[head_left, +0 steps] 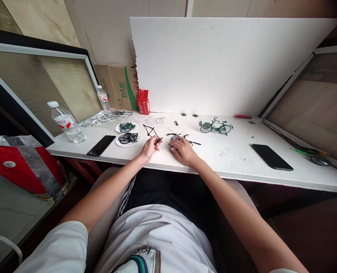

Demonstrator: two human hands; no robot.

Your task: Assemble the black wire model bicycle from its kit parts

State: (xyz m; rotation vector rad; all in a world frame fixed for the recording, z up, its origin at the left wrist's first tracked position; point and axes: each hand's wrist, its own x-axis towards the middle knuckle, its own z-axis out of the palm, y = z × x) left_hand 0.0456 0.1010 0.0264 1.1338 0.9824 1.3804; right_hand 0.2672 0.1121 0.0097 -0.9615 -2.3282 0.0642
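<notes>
My left hand [149, 148] is closed around the lower end of a thin black model bicycle frame [149, 129], which sticks up and to the left from the fingers. My right hand [185, 152] lies palm down over several small black bicycle parts [174, 134], its fingers stretched out and touching them; whatever is under the fingertips is hidden. A thin black rod-like part [196, 143] pokes out to the right of that hand. Further right, a finished-looking green model bicycle [216, 127] stands upright on the white table [228, 151].
Left are two white plates, one with green parts [126, 127], one with black parts [128, 138], beside a phone [101, 145]. Water bottles [67, 123], a red box [144, 102] and a carton [120, 87] stand behind. Another phone [272, 156] lies right. A white board [214, 64] backs the table.
</notes>
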